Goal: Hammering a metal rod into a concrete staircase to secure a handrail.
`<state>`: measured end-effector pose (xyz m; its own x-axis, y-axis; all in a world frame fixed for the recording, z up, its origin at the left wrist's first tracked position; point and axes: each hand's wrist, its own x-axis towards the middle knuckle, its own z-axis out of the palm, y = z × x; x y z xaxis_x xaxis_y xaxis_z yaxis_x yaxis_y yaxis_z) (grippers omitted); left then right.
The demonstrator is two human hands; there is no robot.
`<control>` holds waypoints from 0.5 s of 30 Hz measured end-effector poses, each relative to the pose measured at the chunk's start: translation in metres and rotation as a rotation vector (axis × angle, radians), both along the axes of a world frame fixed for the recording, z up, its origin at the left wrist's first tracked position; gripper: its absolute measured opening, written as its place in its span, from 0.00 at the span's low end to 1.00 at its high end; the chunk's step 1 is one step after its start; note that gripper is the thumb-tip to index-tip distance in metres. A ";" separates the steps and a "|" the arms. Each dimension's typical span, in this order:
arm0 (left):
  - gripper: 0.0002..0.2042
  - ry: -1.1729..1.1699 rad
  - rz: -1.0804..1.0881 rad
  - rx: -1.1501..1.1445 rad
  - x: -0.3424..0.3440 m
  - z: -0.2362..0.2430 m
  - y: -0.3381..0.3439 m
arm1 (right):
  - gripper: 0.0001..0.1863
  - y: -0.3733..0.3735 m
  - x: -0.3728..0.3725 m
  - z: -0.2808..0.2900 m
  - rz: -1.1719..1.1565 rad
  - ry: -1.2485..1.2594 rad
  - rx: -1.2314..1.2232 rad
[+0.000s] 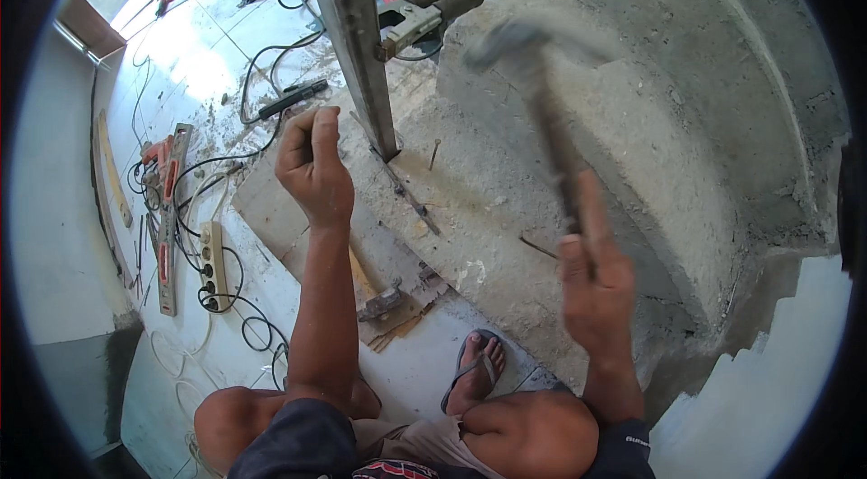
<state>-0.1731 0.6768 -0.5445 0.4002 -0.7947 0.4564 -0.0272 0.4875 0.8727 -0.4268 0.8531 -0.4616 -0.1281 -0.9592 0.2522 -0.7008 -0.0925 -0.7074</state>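
Observation:
My right hand [598, 294] grips a hammer [549, 131] by its handle. The hammer is raised over the concrete step [506, 181], its head smeared by motion. My left hand [316, 167] is closed in a loose fist beside a square steel post [352, 37]; whether the fingers hold anything is hidden. The post stands upright on a thin metal plate [406, 195] on the concrete. Just right of its foot, a nail [435, 154] sticks up from the concrete. A thin rusty rod [539, 247] shows nearer my right hand.
A second hammer [381, 302] lies near my sandalled foot [476, 371]. At left are a spirit level [170, 217], a power strip [211, 267] and tangled cables. A welding electrode holder [293, 98] lies beyond my left hand. Curved concrete steps [731, 73] rise at right.

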 end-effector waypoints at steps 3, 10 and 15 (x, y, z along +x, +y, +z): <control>0.09 -0.006 0.002 0.042 -0.002 -0.013 0.000 | 0.29 -0.009 0.005 0.026 -0.117 -0.328 -0.170; 0.09 0.197 -0.001 -0.019 -0.007 0.000 -0.011 | 0.31 -0.043 -0.010 -0.022 0.128 0.070 0.441; 0.08 0.221 0.061 0.017 0.016 -0.021 -0.016 | 0.31 -0.028 -0.009 0.015 0.073 0.072 0.099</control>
<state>-0.1574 0.6605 -0.5654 0.5365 -0.7728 0.3389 0.1362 0.4757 0.8690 -0.4354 0.8246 -0.4462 -0.0417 -0.9859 0.1621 -0.7437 -0.0777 -0.6639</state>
